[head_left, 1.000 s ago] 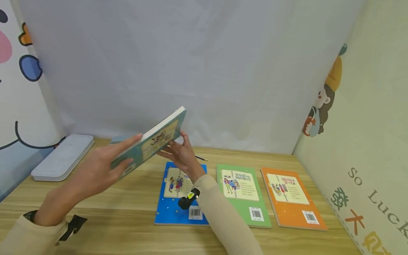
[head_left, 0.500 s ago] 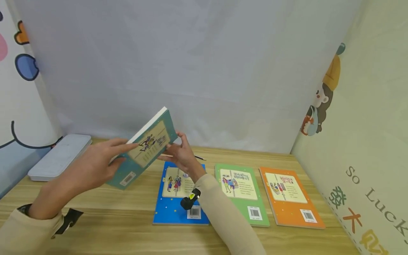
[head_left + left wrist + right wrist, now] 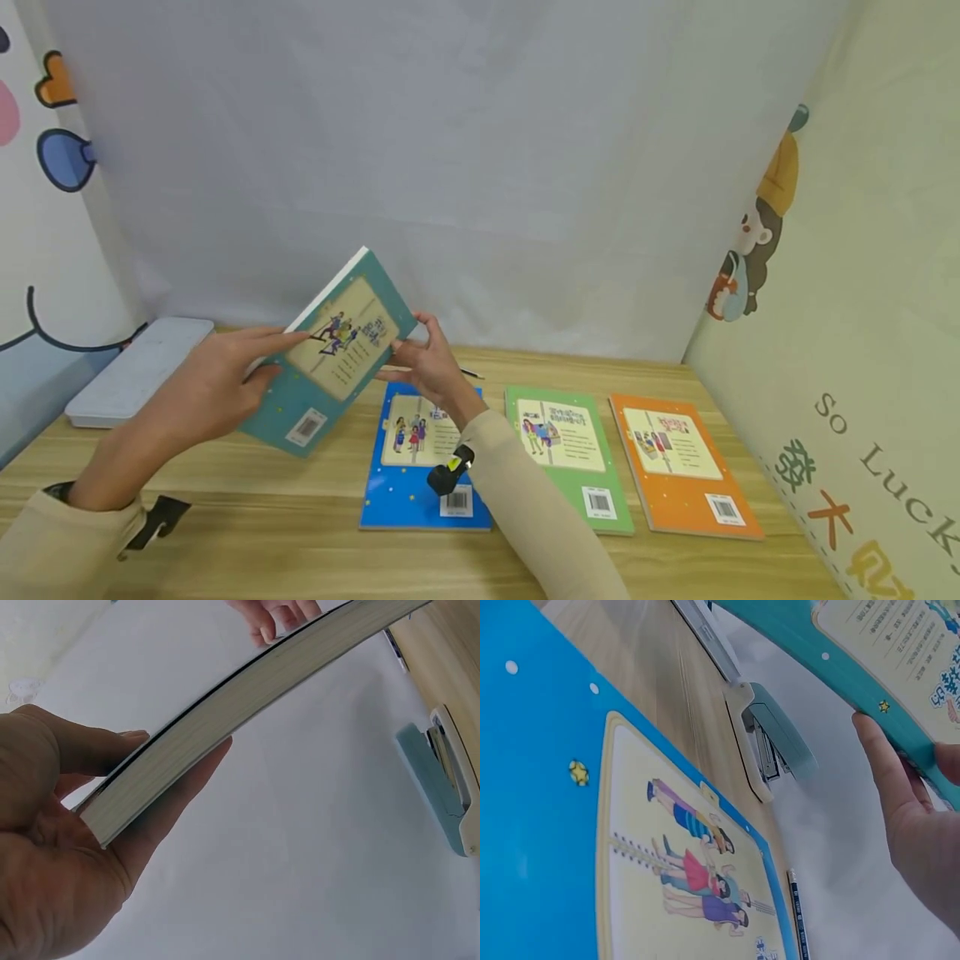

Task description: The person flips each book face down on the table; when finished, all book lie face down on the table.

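Observation:
Both hands hold a teal book (image 3: 322,358) tilted above the table, its back cover with picture panel and barcode toward the head camera. My left hand (image 3: 213,387) grips its left edge between thumb and fingers; the left wrist view shows the thick page block (image 3: 217,724) within that grasp. At the opposite edge, my right hand (image 3: 433,367) pinches the book, thumb on the back cover. Below the right forearm lies a blue book (image 3: 405,496). A green book (image 3: 600,467) and an orange book (image 3: 675,492) lie flat to its right.
A pale flat case (image 3: 142,371) lies at the back left. A teal and white stapler (image 3: 769,742) stands near the back, hidden by the teal book in the head view. A dark pencil (image 3: 471,373) lies behind the blue book. White cloth (image 3: 525,183) closes off the back.
The teal book has turned from a steep, nearly edge-on tilt so its back cover faces the head camera more fully, its left end lower. The left hand shifted slightly left with it.

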A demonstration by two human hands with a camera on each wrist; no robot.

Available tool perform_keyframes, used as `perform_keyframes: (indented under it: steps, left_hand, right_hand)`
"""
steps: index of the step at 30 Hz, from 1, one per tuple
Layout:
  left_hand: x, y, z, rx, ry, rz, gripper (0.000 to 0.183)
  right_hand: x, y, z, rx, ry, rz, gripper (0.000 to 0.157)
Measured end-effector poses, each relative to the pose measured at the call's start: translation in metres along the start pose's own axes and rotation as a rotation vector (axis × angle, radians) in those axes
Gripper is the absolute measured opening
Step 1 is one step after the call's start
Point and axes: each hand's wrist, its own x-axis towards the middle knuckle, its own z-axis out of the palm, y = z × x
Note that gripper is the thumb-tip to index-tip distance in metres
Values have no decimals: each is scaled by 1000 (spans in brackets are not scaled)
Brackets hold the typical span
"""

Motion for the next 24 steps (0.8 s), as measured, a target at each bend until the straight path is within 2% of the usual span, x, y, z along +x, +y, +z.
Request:
perform_keyframes:
  steps: [3, 7, 12, 18, 24]
  left_hand:
    - [-2, -6, 2, -60, 40, -30, 51]
    - [-6, -13, 6, -197, 86, -109, 48]
    - [-10, -19, 10, -303, 134, -185, 45]
    - [-14, -28, 11, -391, 100, -319, 45]
    - [-16, -38, 11, -523, 48, -403, 50]
  right_hand:
    - [-1, -3, 1, -32, 33, -3, 44]
    - [-1, -8, 3, -103, 61, -26, 58]
    - [-2, -12, 5, -161, 33, -43, 76]
    - [-3, -12, 4, -136, -67, 10, 97]
    - [-4, -12, 3, -138, -119, 38, 96]
